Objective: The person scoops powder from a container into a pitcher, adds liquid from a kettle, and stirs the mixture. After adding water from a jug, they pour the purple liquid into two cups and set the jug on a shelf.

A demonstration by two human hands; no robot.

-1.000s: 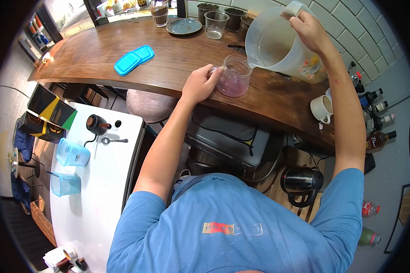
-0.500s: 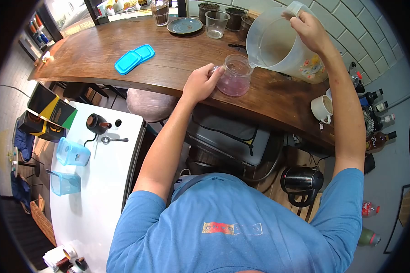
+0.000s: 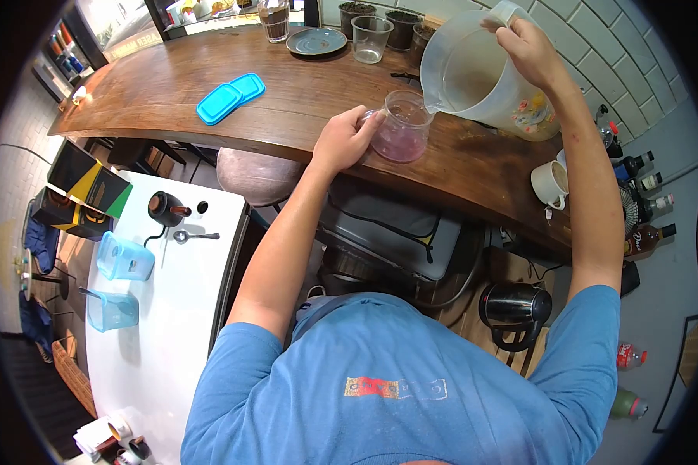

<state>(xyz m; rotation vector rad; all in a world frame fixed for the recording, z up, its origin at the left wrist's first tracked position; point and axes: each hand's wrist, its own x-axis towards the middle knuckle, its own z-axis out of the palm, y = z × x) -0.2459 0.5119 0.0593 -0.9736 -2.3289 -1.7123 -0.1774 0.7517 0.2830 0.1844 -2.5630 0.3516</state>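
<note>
My left hand (image 3: 347,139) is closed around the handle of a small glass jug (image 3: 403,128), which has pinkish liquid in its lower part and is at the counter's front edge. In my right hand (image 3: 529,53), the handle of a large translucent plastic pitcher (image 3: 512,108) is gripped from above. Printed flowers mark the pitcher's side. It is tipped to the left, with its spout right at the glass jug's rim. Cloudy, brownish contents show through its wide mouth.
Behind the vessels on the wooden counter (image 3: 287,101) are a clear cup (image 3: 371,39), a grey plate (image 3: 316,42) and dark pots of soil (image 3: 402,29). Blue lids (image 3: 230,98) lie at left, a white mug (image 3: 549,184) at right. A black kettle (image 3: 514,310) stands below.
</note>
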